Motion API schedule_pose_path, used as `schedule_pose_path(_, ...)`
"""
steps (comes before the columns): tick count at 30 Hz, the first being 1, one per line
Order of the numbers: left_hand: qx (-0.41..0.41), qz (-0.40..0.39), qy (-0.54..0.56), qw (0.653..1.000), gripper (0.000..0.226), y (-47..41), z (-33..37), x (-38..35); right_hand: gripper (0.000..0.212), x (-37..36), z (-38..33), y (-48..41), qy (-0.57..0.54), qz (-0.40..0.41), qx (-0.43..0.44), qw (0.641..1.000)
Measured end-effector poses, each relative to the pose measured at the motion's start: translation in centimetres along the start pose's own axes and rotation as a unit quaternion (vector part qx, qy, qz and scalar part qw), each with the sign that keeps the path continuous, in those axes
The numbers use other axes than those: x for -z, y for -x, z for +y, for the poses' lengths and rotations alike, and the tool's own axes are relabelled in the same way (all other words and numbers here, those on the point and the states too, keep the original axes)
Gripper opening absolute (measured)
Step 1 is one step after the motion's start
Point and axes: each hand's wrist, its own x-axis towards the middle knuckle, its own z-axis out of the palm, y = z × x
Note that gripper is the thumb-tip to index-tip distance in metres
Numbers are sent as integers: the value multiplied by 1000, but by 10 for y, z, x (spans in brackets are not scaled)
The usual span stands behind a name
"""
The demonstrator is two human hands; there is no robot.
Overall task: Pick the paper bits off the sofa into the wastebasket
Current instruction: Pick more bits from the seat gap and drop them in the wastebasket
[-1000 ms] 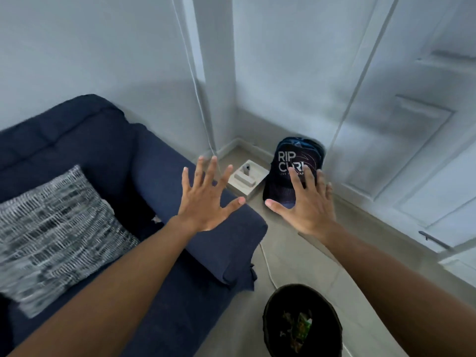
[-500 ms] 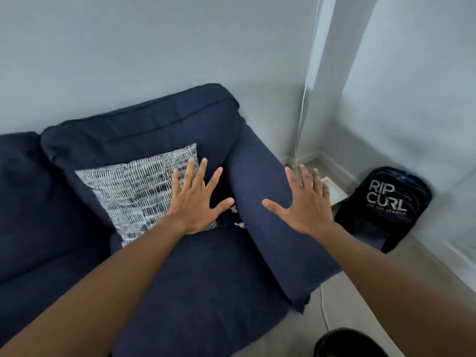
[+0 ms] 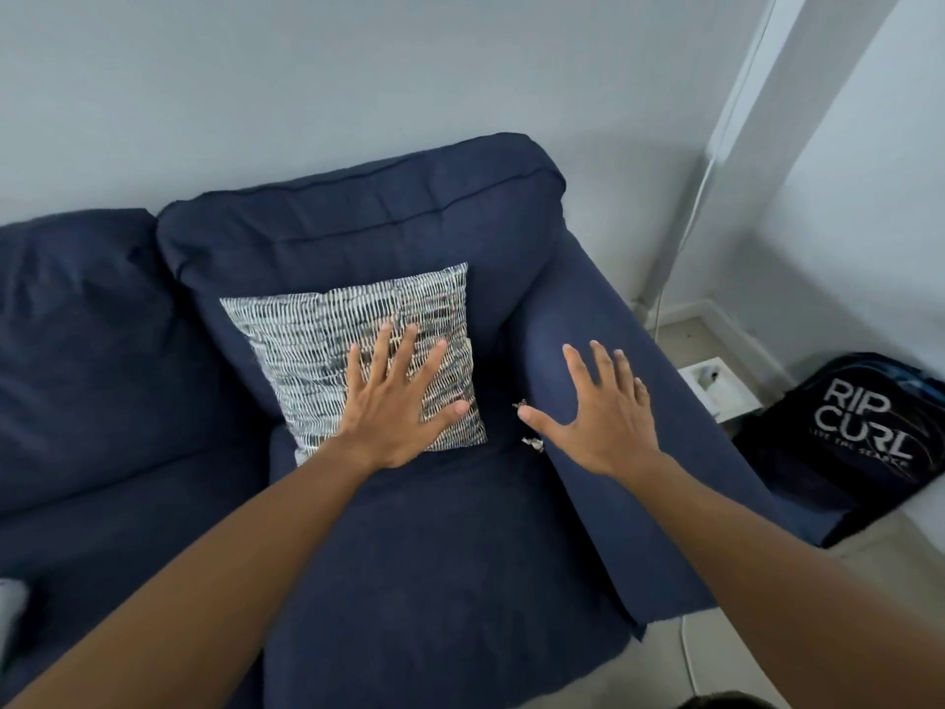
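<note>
A navy sofa fills the middle of the head view. Two small paper bits lie in the crease between seat and right armrest: one just above my right thumb, another just below it. My left hand hovers spread and empty over the lower right of a black-and-white patterned cushion. My right hand is spread and empty above the armrest, thumb pointing at the bits. Only the dark rim of the wastebasket shows at the bottom edge.
A black backpack with white lettering leans on the wall at the right. A white box sits on the floor behind the armrest. A white cable runs along the floor. A pale cushion corner shows at far left.
The view has swung left from the floor corner and wastebasket onto the sofa seat. Both hands stay spread and now hover over the cushion and armrest. The paper bits have come into view.
</note>
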Motion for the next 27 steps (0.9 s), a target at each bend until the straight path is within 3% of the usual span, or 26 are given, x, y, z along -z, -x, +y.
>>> schedule_pose_path(10, -50, -47, 24, 997, 82, -37, -15, -83, 106, -87, -15, -8, -52, -71, -86, 992)
schedule_pose_path(15, -77, -79, 49, 993, 78, -57, -13, -137, 97, -148, -18, -17, -122, -38, -164, 978)
schedule_pose_path(20, -124, -47, 107, 985, 73, -83, 7, -174, 86, -197, -18, -34, -211, 5, -248, 945)
schedule_pose_path(27, -100, -92, 241, 961, 64, -139, 47, -253, 50, -273, -6, -74, -292, 47, -388, 873)
